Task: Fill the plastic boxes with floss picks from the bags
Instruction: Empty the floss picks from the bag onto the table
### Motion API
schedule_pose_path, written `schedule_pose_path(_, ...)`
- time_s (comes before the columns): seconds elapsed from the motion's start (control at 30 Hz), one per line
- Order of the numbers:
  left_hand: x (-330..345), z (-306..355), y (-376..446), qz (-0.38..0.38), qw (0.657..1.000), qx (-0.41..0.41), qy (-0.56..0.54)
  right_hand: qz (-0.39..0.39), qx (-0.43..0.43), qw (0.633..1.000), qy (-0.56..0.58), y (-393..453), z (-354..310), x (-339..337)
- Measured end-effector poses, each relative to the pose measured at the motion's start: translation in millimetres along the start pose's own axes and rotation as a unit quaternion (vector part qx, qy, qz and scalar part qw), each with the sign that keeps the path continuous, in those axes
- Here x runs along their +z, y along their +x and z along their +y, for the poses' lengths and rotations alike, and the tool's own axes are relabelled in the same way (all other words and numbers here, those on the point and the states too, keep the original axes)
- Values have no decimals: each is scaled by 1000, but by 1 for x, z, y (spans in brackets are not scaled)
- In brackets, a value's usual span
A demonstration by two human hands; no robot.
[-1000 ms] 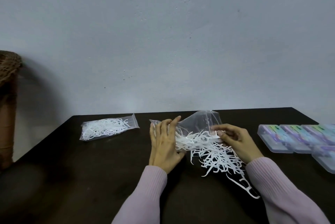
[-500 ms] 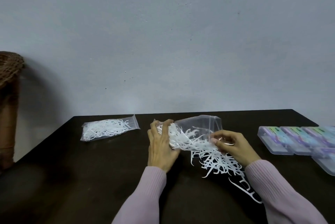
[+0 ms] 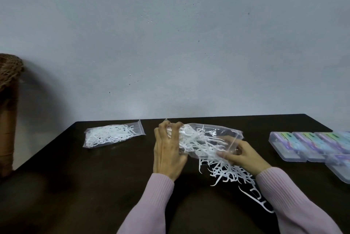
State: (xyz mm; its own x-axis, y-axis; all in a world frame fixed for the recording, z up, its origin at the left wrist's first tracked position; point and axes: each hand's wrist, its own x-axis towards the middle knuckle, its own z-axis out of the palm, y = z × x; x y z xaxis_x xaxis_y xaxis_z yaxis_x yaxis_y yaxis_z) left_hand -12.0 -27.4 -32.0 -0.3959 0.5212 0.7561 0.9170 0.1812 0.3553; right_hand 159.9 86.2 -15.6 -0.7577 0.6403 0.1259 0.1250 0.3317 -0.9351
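Note:
A clear plastic bag (image 3: 212, 135) lies tipped on the dark table (image 3: 94, 186), with white floss picks inside it and at its mouth. My left hand (image 3: 166, 150) grips the bag's closed end. My right hand (image 3: 240, 153) pinches the bag's open edge. A heap of loose floss picks (image 3: 229, 172) lies on the table below the mouth, between my wrists. Several closed clear plastic boxes (image 3: 310, 145) with coloured labels stand in a row at the right. A second bag of floss picks (image 3: 111, 135), sealed, lies at the left.
A brown woven basket (image 3: 8, 70) on a stand is at the far left, beside the table. A plain grey wall rises behind the table's far edge. One stray floss pick (image 3: 259, 200) lies close to my right sleeve.
The bag has been lowered and tipped flatter toward the right. My left hand shifted to the bag's far end, and more picks have slid toward the mouth onto the heap.

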Motion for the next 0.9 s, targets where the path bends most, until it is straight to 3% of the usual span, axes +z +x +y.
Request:
schedule_pose_path(0.2,0,3,-3,1,1000,-6,-17,-45,1,999,-18,-1,-1,1)
schedule_pose_path(0.4,2,7,-6,7,1000,26,7,-78,16,986,-147,-5,1,3)
schedule_pose_path(0.6,3,7,-6,8,999,33,20,-32,-34,957,-287,-5,-1,5)
schedule_pose_path(0.9,3,-5,-1,14,999,6,35,23,-118,969,-216,-3,-3,5)
